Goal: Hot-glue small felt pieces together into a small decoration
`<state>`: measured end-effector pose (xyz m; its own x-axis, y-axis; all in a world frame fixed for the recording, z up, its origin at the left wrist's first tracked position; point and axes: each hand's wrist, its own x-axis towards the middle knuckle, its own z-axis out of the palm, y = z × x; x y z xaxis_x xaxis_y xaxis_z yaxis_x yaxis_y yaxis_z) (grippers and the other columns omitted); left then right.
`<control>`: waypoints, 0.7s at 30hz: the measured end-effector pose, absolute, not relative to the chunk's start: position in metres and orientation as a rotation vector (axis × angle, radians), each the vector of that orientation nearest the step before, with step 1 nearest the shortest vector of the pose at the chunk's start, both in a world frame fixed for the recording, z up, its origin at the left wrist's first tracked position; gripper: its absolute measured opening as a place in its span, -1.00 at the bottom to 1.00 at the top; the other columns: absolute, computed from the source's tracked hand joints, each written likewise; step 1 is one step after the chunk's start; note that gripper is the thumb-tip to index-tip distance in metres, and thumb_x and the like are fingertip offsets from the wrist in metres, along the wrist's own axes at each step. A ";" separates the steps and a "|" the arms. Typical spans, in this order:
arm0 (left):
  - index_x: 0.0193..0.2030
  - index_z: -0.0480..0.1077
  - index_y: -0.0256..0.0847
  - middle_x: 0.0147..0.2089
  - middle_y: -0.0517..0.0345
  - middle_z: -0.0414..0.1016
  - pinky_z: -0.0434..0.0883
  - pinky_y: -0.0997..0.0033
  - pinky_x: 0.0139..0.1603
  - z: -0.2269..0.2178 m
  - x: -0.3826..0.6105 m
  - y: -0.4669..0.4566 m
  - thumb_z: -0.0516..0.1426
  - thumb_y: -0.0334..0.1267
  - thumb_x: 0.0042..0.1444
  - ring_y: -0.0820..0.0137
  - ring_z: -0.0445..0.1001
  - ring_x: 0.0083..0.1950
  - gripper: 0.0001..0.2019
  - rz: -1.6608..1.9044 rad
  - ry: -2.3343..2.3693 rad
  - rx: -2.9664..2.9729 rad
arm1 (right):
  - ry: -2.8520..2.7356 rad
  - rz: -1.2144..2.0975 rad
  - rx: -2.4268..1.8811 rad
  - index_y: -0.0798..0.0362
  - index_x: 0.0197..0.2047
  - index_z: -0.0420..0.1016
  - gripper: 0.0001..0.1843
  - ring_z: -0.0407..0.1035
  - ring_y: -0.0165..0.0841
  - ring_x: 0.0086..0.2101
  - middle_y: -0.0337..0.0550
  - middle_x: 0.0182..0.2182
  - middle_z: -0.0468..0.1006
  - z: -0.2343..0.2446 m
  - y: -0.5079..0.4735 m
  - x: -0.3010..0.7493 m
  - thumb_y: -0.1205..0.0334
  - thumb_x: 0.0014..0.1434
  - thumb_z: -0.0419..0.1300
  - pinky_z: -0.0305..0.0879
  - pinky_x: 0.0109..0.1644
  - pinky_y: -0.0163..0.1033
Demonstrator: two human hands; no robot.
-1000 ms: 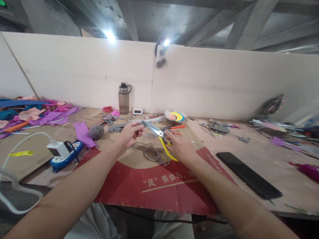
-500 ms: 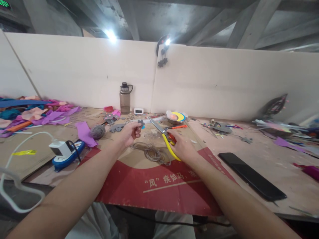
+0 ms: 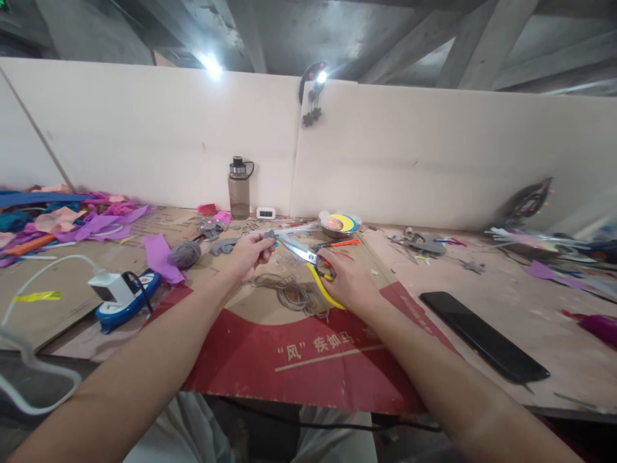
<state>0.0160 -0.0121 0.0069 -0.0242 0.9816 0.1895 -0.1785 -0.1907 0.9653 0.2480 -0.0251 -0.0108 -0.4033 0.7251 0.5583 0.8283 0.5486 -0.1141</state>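
Right hand grips scissors, tips toward ten o'clock, now nearer the grey piece left hand pinches

A small grey piece is pinched between the fingertips of the left hand. Yellow-handled scissors are gripped in the right hand, the blades directed toward the piece; contact cannot be confirmed. Loosely coiled cord is laid on red-printed cardboard. A black phone is placed to the right; an upright bottle is positioned near the white partition.
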 end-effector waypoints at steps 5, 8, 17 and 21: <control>-0.50 0.29 -0.30 -0.60 0.25 0.32 0.02 0.63 -0.67 0.008 0.016 -0.014 0.21 -0.30 -0.15 0.65 0.16 -0.67 -0.84 1.382 0.997 1.228 | -2.256 -0.424 -1.293 -0.07 0.07 0.29 -0.58 0.39 -0.29 -0.25 -0.15 -0.23 0.53 -0.008 -0.028 0.248 0.16 0.11 0.08 0.12 -0.31 -0.32; -0.51 0.29 -0.30 -0.60 0.25 0.32 0.02 0.63 -0.67 0.007 0.016 -0.014 0.21 -0.30 -0.17 0.66 0.15 -0.67 -0.83 1.374 1.006 1.219 | -2.276 -0.488 -1.311 -0.07 0.10 0.27 -0.57 0.37 -0.31 -0.22 -0.12 -0.21 0.51 -0.008 -0.028 0.249 0.16 0.14 0.06 0.11 -0.29 -0.33; -0.60 0.25 -0.30 -0.68 0.29 0.19 -0.11 0.61 -0.69 0.007 0.012 -0.011 0.17 -0.32 -0.18 0.67 0.04 -0.70 -0.84 1.413 1.033 1.218 | -2.376 -0.554 -1.413 -0.13 0.21 0.14 -0.53 0.33 -0.32 -0.21 -0.10 -0.20 0.49 -0.005 -0.030 0.251 0.14 0.22 -0.05 0.07 -0.31 -0.33; -0.64 0.22 -0.29 -0.68 0.30 0.16 -0.15 0.59 -0.69 0.007 0.011 -0.011 0.15 -0.34 -0.20 0.68 0.02 -0.71 -0.84 1.421 1.075 1.235 | -2.377 -0.544 -1.420 -0.15 0.20 0.15 -0.53 0.33 -0.33 -0.22 -0.11 -0.19 0.49 -0.006 -0.030 0.250 0.15 0.21 -0.04 0.05 -0.31 -0.33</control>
